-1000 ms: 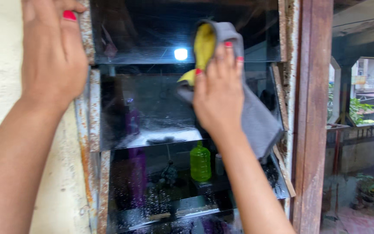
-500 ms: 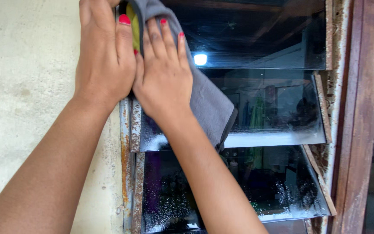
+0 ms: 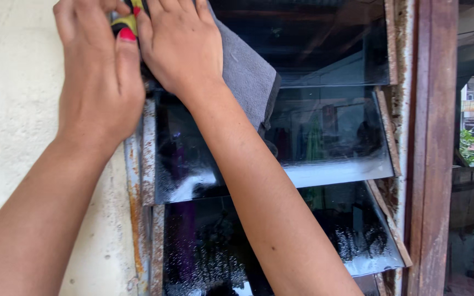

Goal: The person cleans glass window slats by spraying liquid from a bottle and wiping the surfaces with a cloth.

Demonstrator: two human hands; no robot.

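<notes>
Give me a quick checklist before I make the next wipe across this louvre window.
1. Cloth under the wiping hand: ok. The right hand presses the grey cloth on the top glass slat.
2. Other hand braced: ok. The left hand rests at the rusty frame, beside the cloth's yellow corner.
3. Top slat clean: cannot tell; reflections hide it.
4. Middle slat: not ok, a pale smear runs along its lower edge.
5. Bottom slat: not ok, speckled with droplets or spots.
6. Fingers clear of slat edges: cannot tell; the fingertips are out of frame.
</notes>
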